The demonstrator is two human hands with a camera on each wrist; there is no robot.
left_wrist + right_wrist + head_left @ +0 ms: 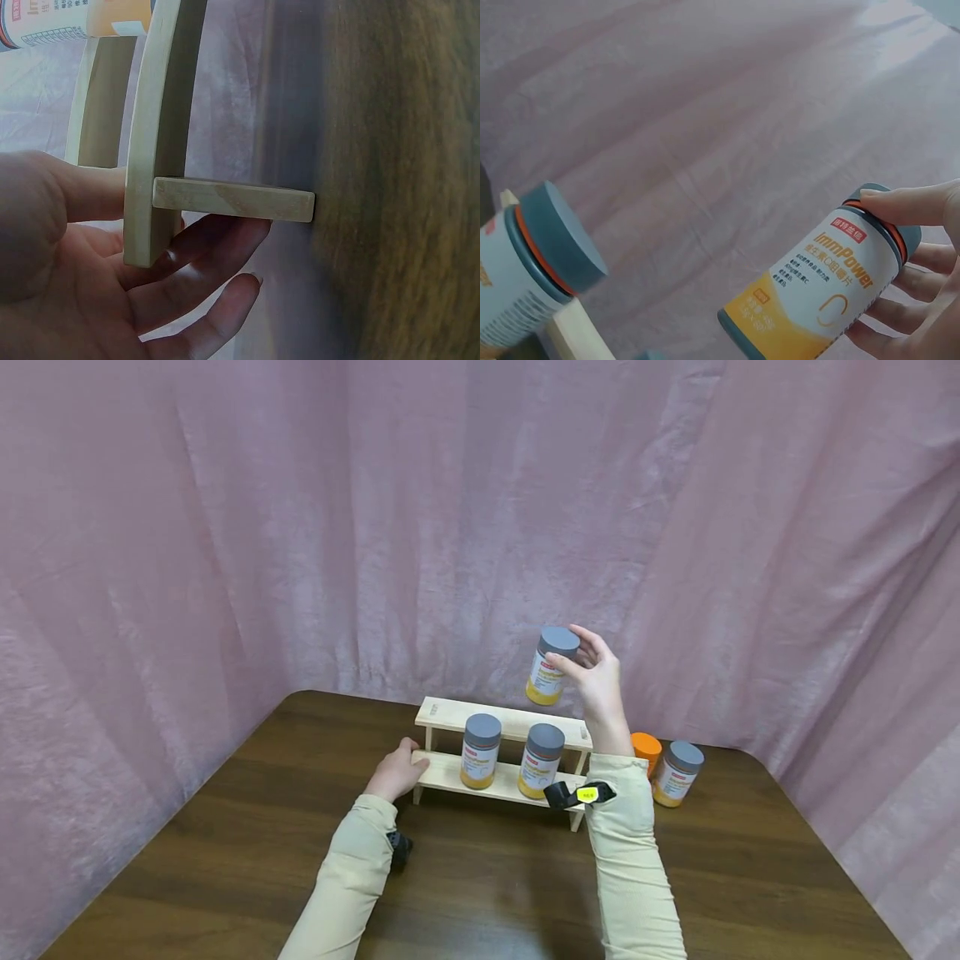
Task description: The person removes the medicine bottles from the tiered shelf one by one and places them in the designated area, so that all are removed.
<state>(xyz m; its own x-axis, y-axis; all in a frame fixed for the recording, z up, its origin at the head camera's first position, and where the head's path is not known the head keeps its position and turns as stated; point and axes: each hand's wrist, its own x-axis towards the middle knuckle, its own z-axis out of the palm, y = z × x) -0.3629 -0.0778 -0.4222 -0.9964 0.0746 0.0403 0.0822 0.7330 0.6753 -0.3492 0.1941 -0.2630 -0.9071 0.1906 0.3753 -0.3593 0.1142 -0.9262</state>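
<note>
Currently clamping a grey-lidded jar [544, 687] in the right grip [602, 685], aloft over the upper tier [512, 722] of a wooden rack [429, 738]. Pinching the left end of the lower tier [444, 770] in the left grip [395, 774], near two matching jars [480, 762].

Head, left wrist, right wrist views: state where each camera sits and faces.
Head: worn there, facing forward and down at the rack; left hand, right hand, arms show.
Left wrist: worn there, facing the rack's end; left hand shows.
Right wrist: worn there, facing the raised jar; right hand shows.
Head and right wrist share that jar.
</note>
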